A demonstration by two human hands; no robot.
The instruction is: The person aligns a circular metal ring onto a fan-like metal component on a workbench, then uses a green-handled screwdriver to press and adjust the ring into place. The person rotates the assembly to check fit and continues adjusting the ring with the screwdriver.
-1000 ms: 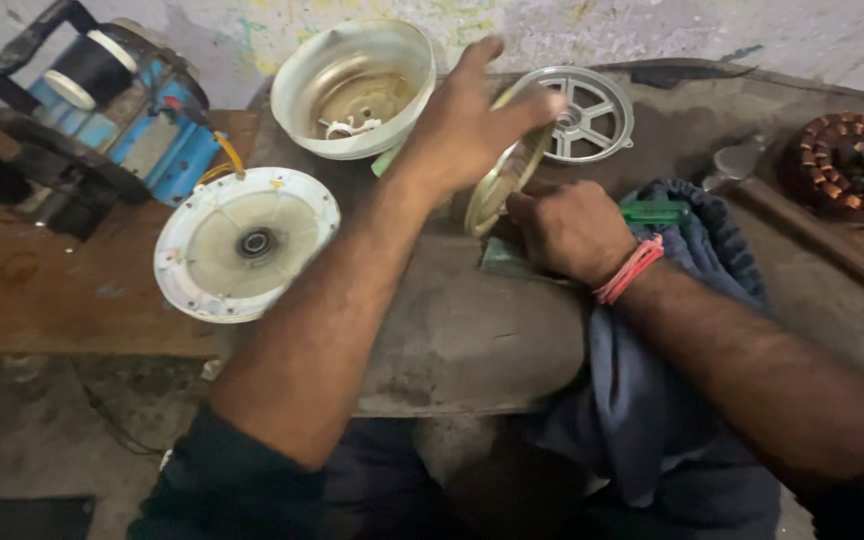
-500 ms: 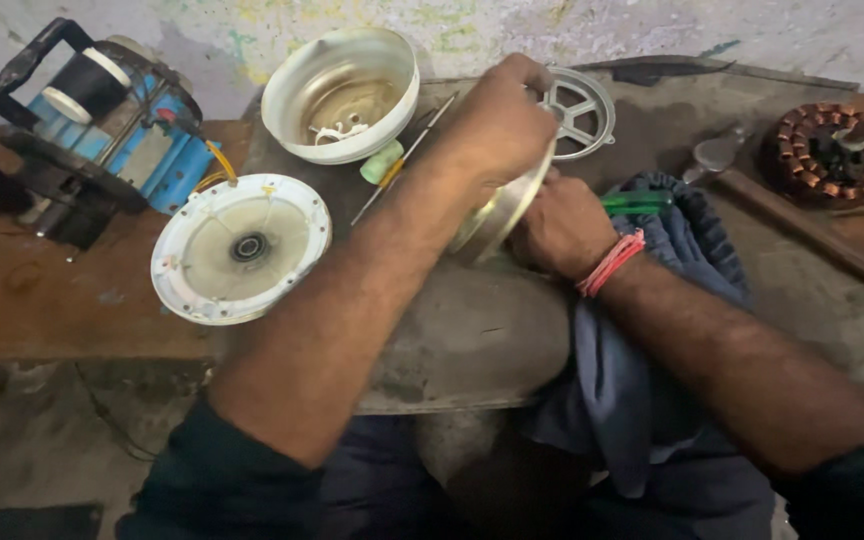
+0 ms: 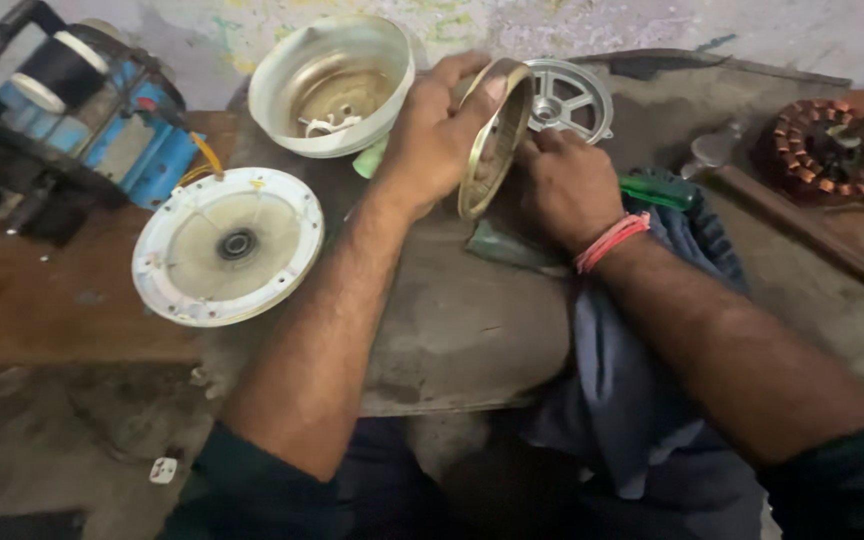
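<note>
Standing on edge just in front of the grey spoked metal wheel (image 3: 570, 98), the round brass-coloured metal cover (image 3: 494, 135) is clasped over its rim by the left hand (image 3: 432, 135), while the right hand (image 3: 564, 185) presses its inner face, grip hidden.

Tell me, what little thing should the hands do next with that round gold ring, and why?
Probably steady it. The left hand grips the brass-coloured ring tilted on its edge, and the right hand presses behind it, so keeping it from tipping seems wisest.
</note>
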